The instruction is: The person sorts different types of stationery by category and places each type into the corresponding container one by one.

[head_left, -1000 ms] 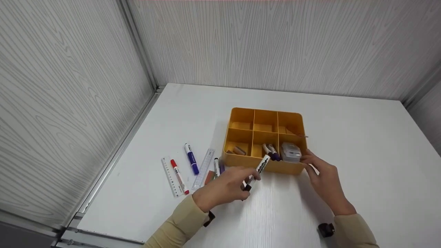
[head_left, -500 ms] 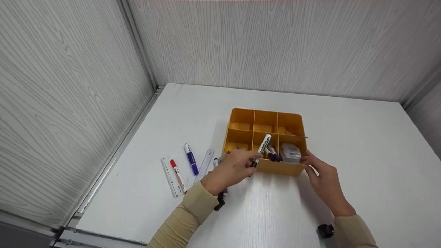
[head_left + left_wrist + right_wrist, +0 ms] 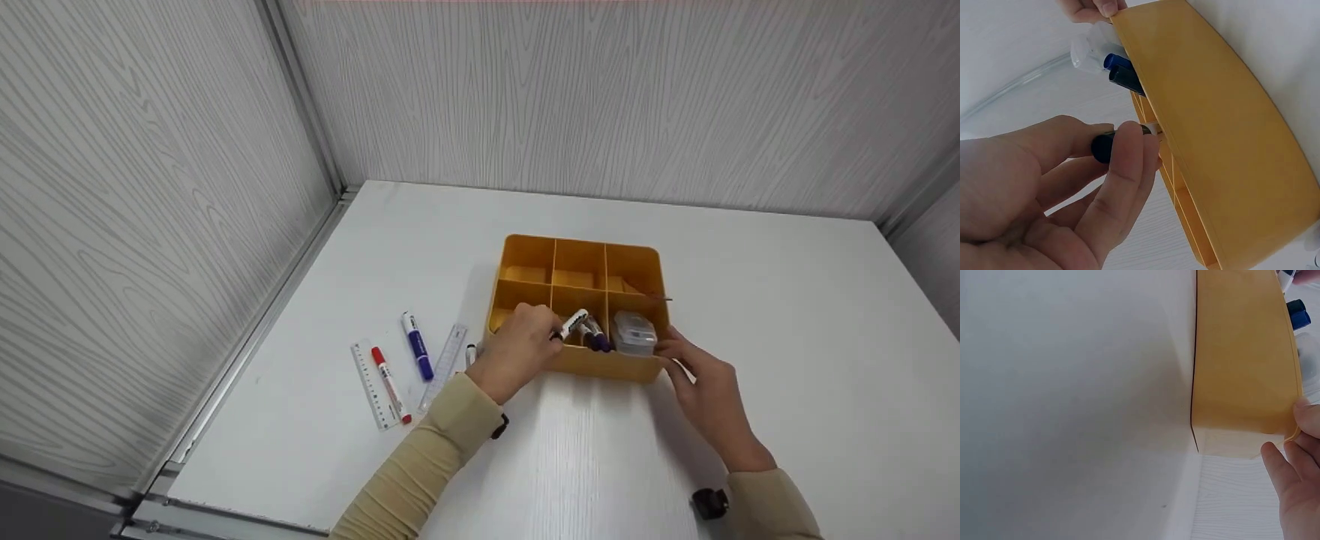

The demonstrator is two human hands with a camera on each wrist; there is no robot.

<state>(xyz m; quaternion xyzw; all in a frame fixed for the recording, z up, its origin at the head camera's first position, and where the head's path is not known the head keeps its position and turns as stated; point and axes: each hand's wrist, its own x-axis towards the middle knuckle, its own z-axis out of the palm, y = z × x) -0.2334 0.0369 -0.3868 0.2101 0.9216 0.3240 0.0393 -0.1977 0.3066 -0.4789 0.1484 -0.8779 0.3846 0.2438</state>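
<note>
My left hand (image 3: pixel 517 345) is over the front of a yellow compartment box (image 3: pixel 607 367), pinching a white marker (image 3: pixel 575 323) between thumb and fingers. Its dark cap (image 3: pixel 1104 147) faces back toward the palm in the left wrist view, while the white end tilts into the front middle compartment. Two more markers (image 3: pixel 596 337) lean there, dark ends over the front rim. My right hand (image 3: pixel 705 390) grips the box's front right corner; in the right wrist view the thumb (image 3: pixel 1307 415) lies at the rim. A clear plastic case (image 3: pixel 634 334) fills the front right compartment.
Left of the box lie a short ruler (image 3: pixel 373 386), a red-capped marker (image 3: pixel 391 385), a purple marker (image 3: pixel 417 346) and a longer clear ruler (image 3: pixel 446 364). Another marker (image 3: pixel 471 354) is partly hidden by the left arm. A thin stick (image 3: pixel 658 298) pokes past the right rim.
The left hand has moved forward from in front of the box to over its front wall, bringing the marker down into the front middle compartment. The right hand has stayed at the corner.
</note>
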